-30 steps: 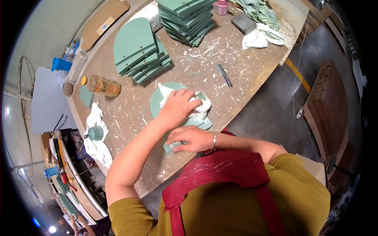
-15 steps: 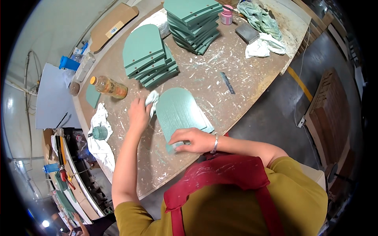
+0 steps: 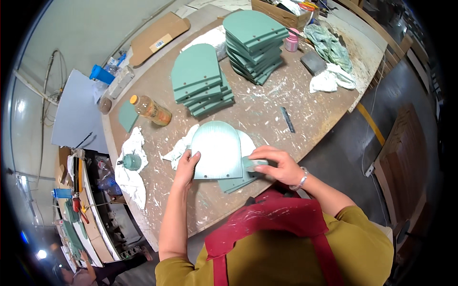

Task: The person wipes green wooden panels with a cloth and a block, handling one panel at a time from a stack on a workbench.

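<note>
My left hand (image 3: 187, 167) grips the left edge of a green arched panel (image 3: 217, 150), its thumb on top; the face shines with glare, and small holes line the straight near edge. A crumpled white cloth (image 3: 180, 147) lies beside and partly behind that hand; whether the fingers also hold it is hidden. Pinched in my right hand (image 3: 282, 167) is a small pale green pad (image 3: 256, 165), close to the panel's right edge. Another green panel (image 3: 238, 185) lies on the table beneath, partly covered by the raised one.
Two stacks of green panels, one left (image 3: 198, 71) and one right (image 3: 253, 35), stand farther back. An orange-capped bottle (image 3: 155, 112), a dark green jar on a white rag (image 3: 131, 188), a metal strip (image 3: 287, 119), a grey block (image 3: 313, 63) and rags (image 3: 329, 81) lie around.
My left hand has gone from holding the white cloth beside the panel to gripping the panel's edge, and the panel is lifted and turned. My right hand with the pad has moved right.
</note>
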Demonstrator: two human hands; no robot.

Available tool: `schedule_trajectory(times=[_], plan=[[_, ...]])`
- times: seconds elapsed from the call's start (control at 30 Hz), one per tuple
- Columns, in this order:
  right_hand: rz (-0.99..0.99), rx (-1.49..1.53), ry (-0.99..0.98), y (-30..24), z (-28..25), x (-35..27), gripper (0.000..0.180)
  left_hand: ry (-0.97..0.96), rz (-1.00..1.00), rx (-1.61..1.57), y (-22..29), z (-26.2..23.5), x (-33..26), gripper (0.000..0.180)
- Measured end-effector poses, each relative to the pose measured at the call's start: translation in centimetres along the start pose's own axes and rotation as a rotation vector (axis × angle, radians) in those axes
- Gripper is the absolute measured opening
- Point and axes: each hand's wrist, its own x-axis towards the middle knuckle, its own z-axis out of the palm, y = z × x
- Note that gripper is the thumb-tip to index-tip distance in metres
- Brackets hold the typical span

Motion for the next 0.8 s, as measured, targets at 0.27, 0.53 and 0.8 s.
schedule_trajectory(times=[0.27,0.53,0.8], plan=[[0.131,0.224,0.184,0.1,-3.1,-0.9,0.031,0.097,0.438,-0.181,13.1,0.6,-3.3,0.019],[0.086,0.193,0.161,0.2,-2.7,0.9,0.031,0.089,0.583,-0.214,16.5,1.2,-1.9,0.016],[0.089,0.206,0.137,1.3,-2.4,2.1,0.031,0.099,0.386,-0.108,19.9,1.2,9.8,0.03]])
